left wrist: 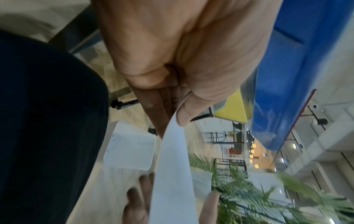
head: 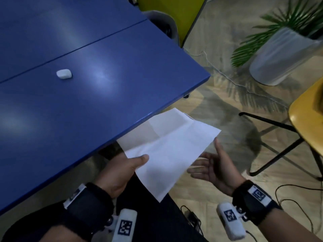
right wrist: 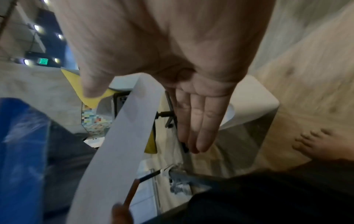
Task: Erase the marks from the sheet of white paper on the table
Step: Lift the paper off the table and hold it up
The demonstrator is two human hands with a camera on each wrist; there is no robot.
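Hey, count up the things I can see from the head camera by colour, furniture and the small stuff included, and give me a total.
White: 3, the sheet of paper, the eraser, the planter pot.
Blue: 1, the table.
Yellow: 1, the chair.
Green: 1, the plant.
Total: 6

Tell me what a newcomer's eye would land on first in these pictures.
The sheet of white paper stands out first: it is off the table, held in the air beside the blue table edge, pinched by the left hand. The right hand hangs open, palm up, just beside the sheet. Far off on the tabletop lies a small white eraser, alone and untouched.
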